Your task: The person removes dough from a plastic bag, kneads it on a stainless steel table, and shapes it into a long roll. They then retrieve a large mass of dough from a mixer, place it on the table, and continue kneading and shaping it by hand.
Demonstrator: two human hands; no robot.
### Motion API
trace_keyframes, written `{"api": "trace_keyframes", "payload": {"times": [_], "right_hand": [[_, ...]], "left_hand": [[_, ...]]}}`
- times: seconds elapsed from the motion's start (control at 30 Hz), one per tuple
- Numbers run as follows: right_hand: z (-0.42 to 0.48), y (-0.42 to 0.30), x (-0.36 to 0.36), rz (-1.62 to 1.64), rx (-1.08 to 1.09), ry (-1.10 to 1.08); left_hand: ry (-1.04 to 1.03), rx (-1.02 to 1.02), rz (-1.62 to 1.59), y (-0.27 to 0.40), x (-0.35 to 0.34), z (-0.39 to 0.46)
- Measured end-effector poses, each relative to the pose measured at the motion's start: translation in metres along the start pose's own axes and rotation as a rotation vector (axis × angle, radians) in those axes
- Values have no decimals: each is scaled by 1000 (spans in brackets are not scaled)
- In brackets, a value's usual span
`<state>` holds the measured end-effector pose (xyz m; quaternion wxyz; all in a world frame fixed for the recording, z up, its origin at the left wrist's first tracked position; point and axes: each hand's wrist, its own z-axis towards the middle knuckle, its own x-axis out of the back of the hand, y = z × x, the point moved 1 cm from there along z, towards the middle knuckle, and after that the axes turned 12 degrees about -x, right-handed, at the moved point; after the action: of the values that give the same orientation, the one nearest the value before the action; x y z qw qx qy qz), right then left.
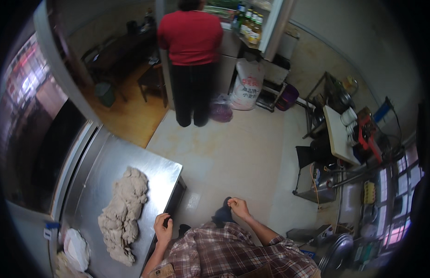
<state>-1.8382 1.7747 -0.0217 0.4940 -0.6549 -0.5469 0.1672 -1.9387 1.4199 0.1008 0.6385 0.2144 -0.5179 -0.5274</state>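
A long, lumpy mass of pale dough (pixel 124 215) lies on the stainless steel worktable (pixel 159 163) to my left. Beside the table's near edge hangs my left hand (pixel 163 227), its fingers loosely curled, the thumb apart and nothing in the grasp. My right hand (pixel 238 207) is over the floor in front of my body, with its fingers folded in. Nothing shows in it, and it touches no object. A white plastic bag or cloth (pixel 77 249) rests near the table's back corner, left of the dough.
Someone in a red top (pixel 190 38) stands ahead, back turned, by shelving with glass bottles (pixel 251 27). A large white woven sack (pixel 248 85) and a purple bag (pixel 222 110) stand on the floor (pixel 236 149). To the right are a white-topped table (pixel 336 135) and a metal cabinet (pixel 315 182).
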Motion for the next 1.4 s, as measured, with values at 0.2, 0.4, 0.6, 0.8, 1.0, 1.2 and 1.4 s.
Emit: {"api": "trace_keyframes", "payload": {"times": [0.2, 0.4, 0.6, 0.8, 1.0, 1.2, 1.4], "right_hand": [[23, 42, 84, 57, 21, 103], [53, 75, 207, 29, -39, 280], [94, 74, 264, 130, -77, 374], [145, 15, 276, 108, -20, 219], [220, -21, 363, 65, 32, 341], [279, 8, 452, -222, 53, 548], [323, 13, 499, -97, -278, 669]], "left_hand": [[-188, 92, 49, 5, -87, 38], [-302, 193, -50, 42, -203, 75], [-434, 183, 40, 41, -284, 117], [-598, 255, 42, 11, -354, 159], [-586, 276, 17, 5, -446, 251], [-535, 218, -72, -16, -563, 386], [-788, 2, -101, 23, -699, 508]]}}
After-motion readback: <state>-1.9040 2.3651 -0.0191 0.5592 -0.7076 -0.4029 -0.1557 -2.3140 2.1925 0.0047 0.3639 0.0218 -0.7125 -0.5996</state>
